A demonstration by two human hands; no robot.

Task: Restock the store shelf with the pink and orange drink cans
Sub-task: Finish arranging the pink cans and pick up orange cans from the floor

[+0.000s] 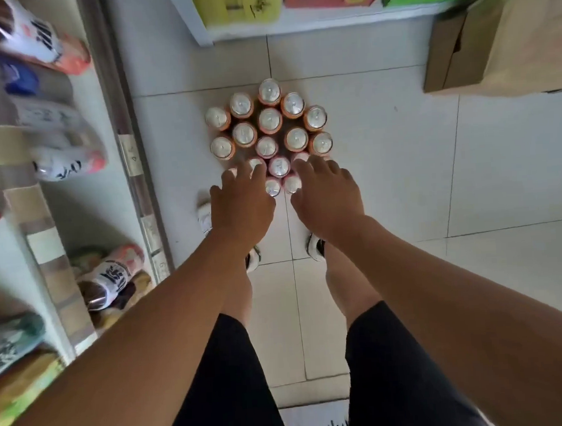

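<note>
A person bends over a cluster of pink and orange cans standing upright on the tiled floor, beside the shelf. The left hand and right hand reach side by side over the nearest cans, fingers spread and loosely bent, gripping nothing that shows. A cardboard box stands well apart.

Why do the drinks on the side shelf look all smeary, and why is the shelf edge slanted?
Head view: the drinks on the left shelf and the cardboard box are motion-blurred, probably from the camera moving; the cans on the floor look sharper, with soft glare on their tops; the wide-angle lens bends the shelf edge.
</note>
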